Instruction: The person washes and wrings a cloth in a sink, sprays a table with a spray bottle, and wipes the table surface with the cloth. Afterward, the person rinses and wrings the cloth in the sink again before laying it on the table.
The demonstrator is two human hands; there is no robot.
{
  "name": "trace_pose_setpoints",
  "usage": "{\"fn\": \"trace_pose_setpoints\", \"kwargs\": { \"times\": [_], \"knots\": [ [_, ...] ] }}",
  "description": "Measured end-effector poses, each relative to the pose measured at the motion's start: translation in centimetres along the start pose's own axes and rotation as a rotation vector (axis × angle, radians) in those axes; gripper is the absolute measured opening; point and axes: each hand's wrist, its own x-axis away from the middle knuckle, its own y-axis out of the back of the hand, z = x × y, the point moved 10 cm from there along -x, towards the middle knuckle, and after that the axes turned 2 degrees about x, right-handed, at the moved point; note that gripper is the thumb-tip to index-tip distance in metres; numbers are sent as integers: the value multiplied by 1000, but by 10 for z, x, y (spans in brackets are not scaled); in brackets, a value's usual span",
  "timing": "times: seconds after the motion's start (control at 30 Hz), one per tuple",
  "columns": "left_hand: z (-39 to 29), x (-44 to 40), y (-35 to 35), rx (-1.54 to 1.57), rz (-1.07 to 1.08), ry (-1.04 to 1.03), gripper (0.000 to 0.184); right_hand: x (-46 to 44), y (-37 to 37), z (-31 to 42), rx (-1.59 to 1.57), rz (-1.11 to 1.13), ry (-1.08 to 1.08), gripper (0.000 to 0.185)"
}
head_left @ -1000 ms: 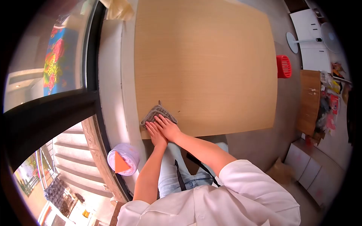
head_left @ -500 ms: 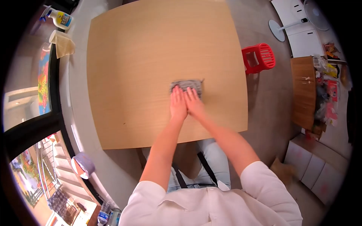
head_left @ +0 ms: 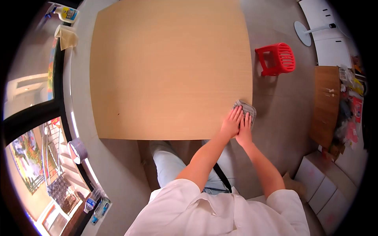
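A folded grey cloth [head_left: 248, 107] lies at the right edge of the light wooden table [head_left: 169, 70], near its front corner. Part of the cloth reaches past that edge. My left hand [head_left: 231, 123] rests flat on the cloth with its fingers stretched out. Close beside it, my right hand [head_left: 244, 131] also presses flat on the cloth, fingers extended. The two hands touch or nearly touch, and they cover the near part of the cloth. A small dark speck [head_left: 118, 114] is on the tabletop toward the front left.
A red plastic stool [head_left: 278, 59] stands on the floor right of the table. Along the left ledge are a spray bottle [head_left: 67, 14], a cream-coloured container [head_left: 67, 37], a tape roll [head_left: 77, 151] and bottles [head_left: 100, 210]. Cabinets [head_left: 326, 106] line the far right.
Both hands have slid the cloth to the right, from the middle front of the table to its right edge. The camera view has shifted slightly.
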Motion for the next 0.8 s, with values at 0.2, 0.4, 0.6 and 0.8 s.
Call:
{"fn": "trace_pose_setpoints", "kwargs": {
  "times": [0.2,0.4,0.6,0.8],
  "knots": [
    [32,72,-11,-2,23,44,67,30,-28,63,56,81,4,71],
    [170,173,19,106,-105,244,59,-5,-49,225,12,-35,149,71],
    [351,321,67,36,-113,508,60,-40,-85,456,21,-108,490,78],
    [475,452,76,44,-45,725,75,-43,-144,617,4,19,553,55]
  ]
}}
